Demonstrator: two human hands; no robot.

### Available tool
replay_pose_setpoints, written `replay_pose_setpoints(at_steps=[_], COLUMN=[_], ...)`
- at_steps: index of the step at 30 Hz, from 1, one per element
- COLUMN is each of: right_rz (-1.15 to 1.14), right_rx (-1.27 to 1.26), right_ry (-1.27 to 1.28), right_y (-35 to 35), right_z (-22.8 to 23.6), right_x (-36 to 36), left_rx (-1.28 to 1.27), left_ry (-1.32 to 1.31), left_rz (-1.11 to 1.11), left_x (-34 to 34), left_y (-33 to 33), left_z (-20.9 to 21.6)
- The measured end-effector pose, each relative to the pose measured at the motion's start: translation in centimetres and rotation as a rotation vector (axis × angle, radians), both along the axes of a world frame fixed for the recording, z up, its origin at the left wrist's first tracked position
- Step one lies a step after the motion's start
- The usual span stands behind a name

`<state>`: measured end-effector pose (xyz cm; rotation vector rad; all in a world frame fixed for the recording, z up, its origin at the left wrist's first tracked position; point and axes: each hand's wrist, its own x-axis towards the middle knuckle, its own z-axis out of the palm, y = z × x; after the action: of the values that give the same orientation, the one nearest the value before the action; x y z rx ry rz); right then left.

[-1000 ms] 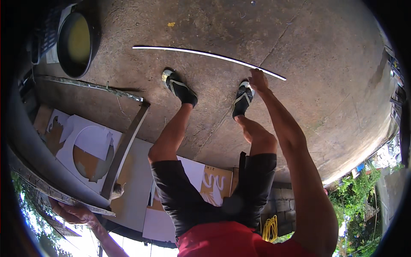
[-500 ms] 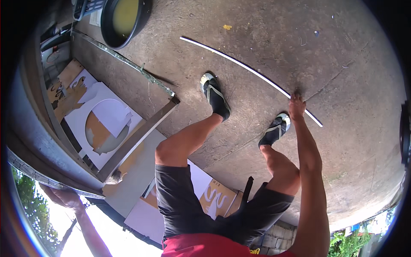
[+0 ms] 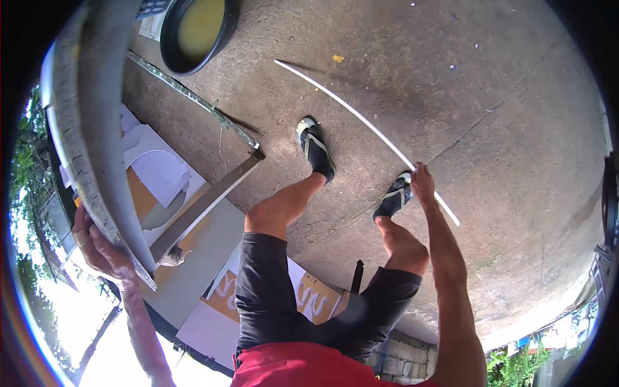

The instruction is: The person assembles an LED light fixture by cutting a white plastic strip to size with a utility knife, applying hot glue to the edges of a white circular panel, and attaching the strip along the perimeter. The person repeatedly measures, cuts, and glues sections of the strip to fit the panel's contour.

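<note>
Right hand [image 3: 422, 182]: closed around the white strip [image 3: 369, 124], nearer its lower-right end; a short length sticks out past the hand.
White strip: long, thin, slightly bowed in this view; runs diagonally from upper left to lower right, ahead of both feet. Shadow parts from it at the far end, so that end looks raised off the concrete floor [image 3: 516, 161].
Left hand [image 3: 106, 251]: at the worn outer edge of the grey table [image 3: 113, 129], fingers bent against it. Small orange item [image 3: 78, 201] at the fingertips, kind unclear. Cannot tell if the hand is clamped on anything.
Feet: dark socks in thong sandals, both flat on the floor; right foot [image 3: 394, 195] near the strip, left foot [image 3: 314, 148] farther from it.
Table leg [image 3: 206, 206]: brown, slants across the view; one end of a greenish pole [image 3: 184, 90] lies just beside its foot.
Sheets [image 3: 161, 174]: white and brown, with curved cut-outs, partly hidden behind the leg.
Basin [image 3: 166, 40]: black, round, yellowish liquid [image 3: 200, 29] inside, beyond the pole.
</note>
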<state>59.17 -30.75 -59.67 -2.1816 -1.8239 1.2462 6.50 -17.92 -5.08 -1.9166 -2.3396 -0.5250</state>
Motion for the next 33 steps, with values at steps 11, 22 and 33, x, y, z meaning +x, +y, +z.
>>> replay_pose_setpoints(at_steps=[11,22,33], right_rz=[-0.646,-0.683,-0.142], right_rx=[-0.510,-0.289,0.114], right_ry=[0.466,0.497,0.365], right_y=[-11.9,-17.4,13.8], right_z=[41.8,63.6,56.6], right_x=[9.0,11.1,12.1], left_rx=[0.000,-0.485,-0.335], left_ry=[-0.048,-1.611,-1.902], left_rz=[-0.233,-0.440,0.056], left_x=[1.2,19.8,17.1], left_y=[-1.3,2.2,9.5], left_z=[3.6,11.1,15.3])
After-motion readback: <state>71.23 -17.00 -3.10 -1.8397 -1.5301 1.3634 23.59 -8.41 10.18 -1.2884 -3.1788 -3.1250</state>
